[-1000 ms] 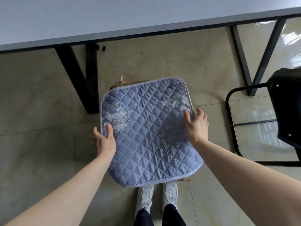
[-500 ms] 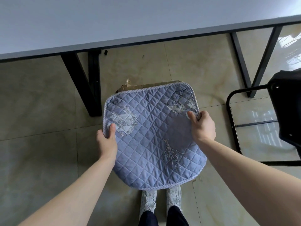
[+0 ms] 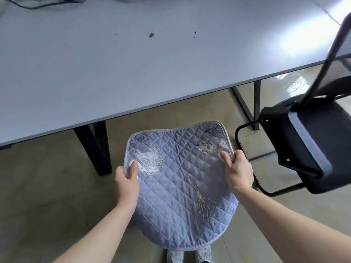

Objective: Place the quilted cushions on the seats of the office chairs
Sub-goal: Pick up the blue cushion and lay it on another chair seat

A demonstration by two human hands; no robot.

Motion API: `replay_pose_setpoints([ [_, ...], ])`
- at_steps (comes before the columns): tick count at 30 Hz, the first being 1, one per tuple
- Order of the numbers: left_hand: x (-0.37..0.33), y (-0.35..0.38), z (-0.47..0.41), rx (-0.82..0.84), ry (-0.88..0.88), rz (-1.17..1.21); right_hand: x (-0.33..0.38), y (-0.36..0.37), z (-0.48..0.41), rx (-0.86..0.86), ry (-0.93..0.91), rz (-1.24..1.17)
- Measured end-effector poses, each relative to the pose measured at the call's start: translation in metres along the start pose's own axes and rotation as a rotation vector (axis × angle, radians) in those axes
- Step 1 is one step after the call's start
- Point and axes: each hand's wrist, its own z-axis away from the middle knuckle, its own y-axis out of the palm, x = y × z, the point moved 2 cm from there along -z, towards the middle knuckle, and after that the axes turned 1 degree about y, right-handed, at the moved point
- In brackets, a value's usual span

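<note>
Quilted cushion (image 3: 180,188): blue-grey, diamond-stitched, printed with pale motifs, striped piping at the edge. It was held in the air above the tiled floor (image 3: 47,196), in front of the person, its near edge sagging over the shoes (image 3: 190,256). Left hand (image 3: 126,182): clamped on the left edge, thumb on top, fingers underneath. Right hand (image 3: 238,170): clamped on the right edge near the far corner, thumb likewise on top. Office chair (image 3: 303,147): black, to the right, its seat close beside the right hand and clear of any cushion. Judged: the carry would go rightward, right hand leading. Counter (image 3: 133,59): grey, on the far side, not involved.
</note>
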Motion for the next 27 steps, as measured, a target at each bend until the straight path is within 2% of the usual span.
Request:
replay_pose_setpoints([
  [10, -0.115, 0.018, 0.053, 0.183, 0.246, 0.024, -0.007, -0.145, 0.028, -0.25, 0.064, -0.109],
  [14, -0.169, 0.022, 0.081, 0.176, 0.412, -0.035, -0.016, -0.202, 0.044, -0.365, 0.091, -0.16],
  [18, -0.209, 0.037, 0.104, 0.339, 0.443, 0.128, -0.027, -0.252, 0.058, -0.465, 0.082, -0.25],
  [27, -0.295, 0.08, 0.187, 0.452, 0.671, 0.131, -0.071, -0.362, 0.089, -0.666, 0.118, -0.287],
])
